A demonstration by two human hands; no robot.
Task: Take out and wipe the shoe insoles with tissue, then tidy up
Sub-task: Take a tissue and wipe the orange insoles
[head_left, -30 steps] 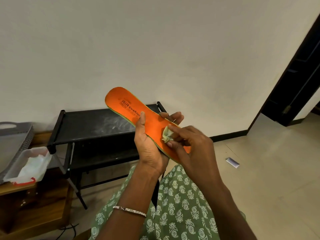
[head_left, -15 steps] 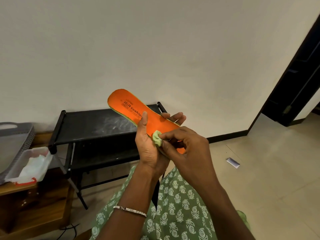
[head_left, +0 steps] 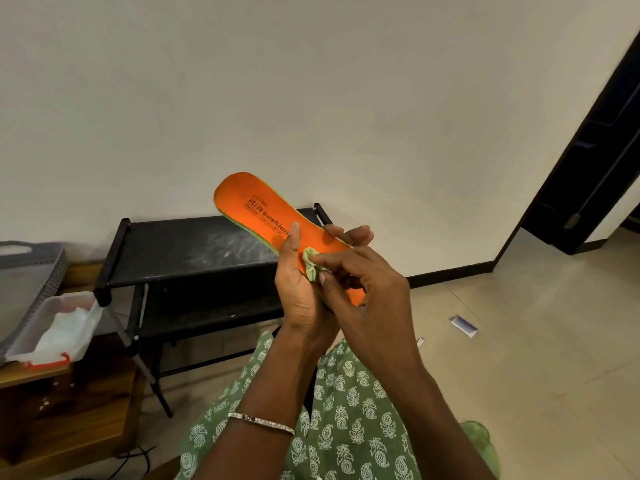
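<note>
Here the left hand (head_left: 304,303) clasps a long orange insole (head_left: 249,202) while the right hand (head_left: 375,303) pinches crumpled tissue (head_left: 311,265) onto it.

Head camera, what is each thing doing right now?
Orange insole, held up tilted, printed side showing.
Tissue, wadded, pressed on the insole.
Left hand, holds the insole.
Right hand, pinches the tissue.
Black rack, standing, top shelf dusty.
Plastic box, open on top, white paper inside.
</note>
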